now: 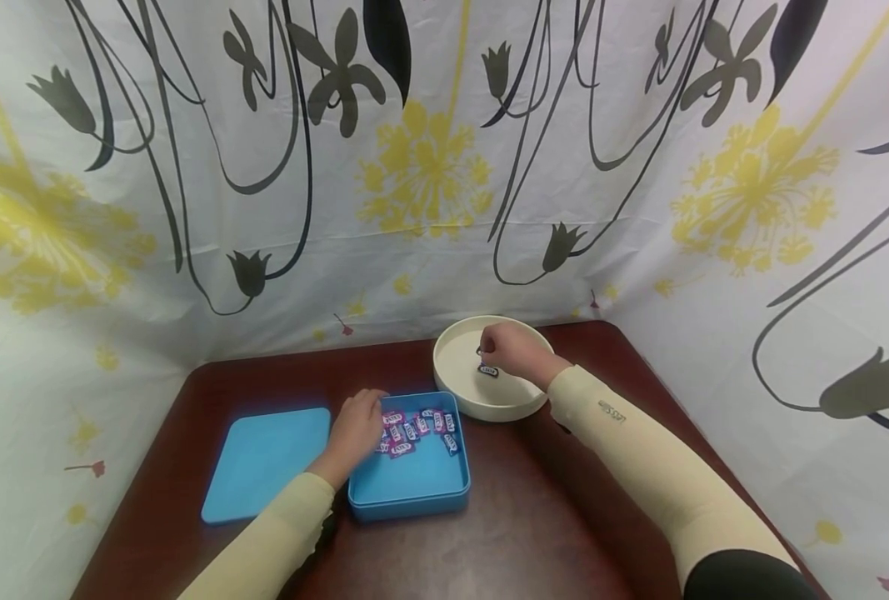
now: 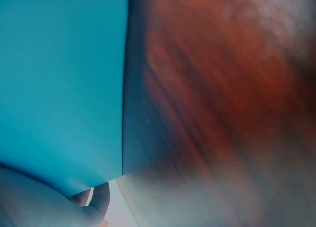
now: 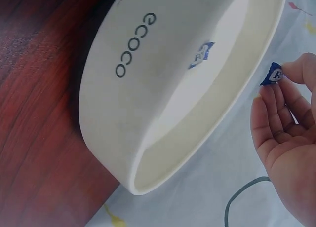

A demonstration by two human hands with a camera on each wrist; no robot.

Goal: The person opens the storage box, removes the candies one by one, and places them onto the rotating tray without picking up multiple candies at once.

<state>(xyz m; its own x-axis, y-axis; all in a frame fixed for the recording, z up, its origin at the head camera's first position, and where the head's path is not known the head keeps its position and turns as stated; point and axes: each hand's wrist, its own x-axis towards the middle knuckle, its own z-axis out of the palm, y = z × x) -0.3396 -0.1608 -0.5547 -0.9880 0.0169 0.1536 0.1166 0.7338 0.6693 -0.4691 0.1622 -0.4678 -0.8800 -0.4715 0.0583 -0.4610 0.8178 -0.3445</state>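
Observation:
My right hand is above a round cream bowl. Between thumb and fingertips it pinches a small blue-and-white wrapped candy, clear of the bowl floor in the right wrist view. Another blue wrapped candy lies inside the bowl. My left hand holds the left wall of a square blue box near its back corner; in the left wrist view the thumb and a curled finger show at the box's edge. Pink and blue wrapped candies lie across the back part of the box.
A flat blue lid lies on the dark red-brown table, left of the box. The bowl stands behind and right of the box. A flower-patterned white cloth hangs along the table's back and sides.

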